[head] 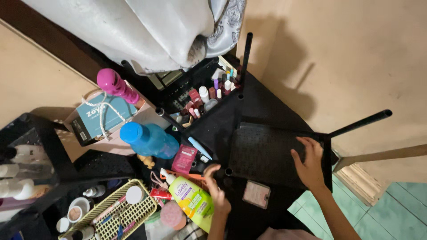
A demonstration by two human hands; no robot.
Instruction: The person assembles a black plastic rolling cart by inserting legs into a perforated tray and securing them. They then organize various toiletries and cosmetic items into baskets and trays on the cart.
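The right hand (309, 163) lies flat and open on the black perforated shelf panel (262, 155), steadying it atop the rack, while the left hand (216, 189) curls loosely beside a corner socket (228, 171), gripping nothing, near the yellow-green bottle (192, 198).

Bare black shelf panel (262, 153) lies open, hemmed by upright poles (246, 53) and crowded cosmetics bottles (209, 95).
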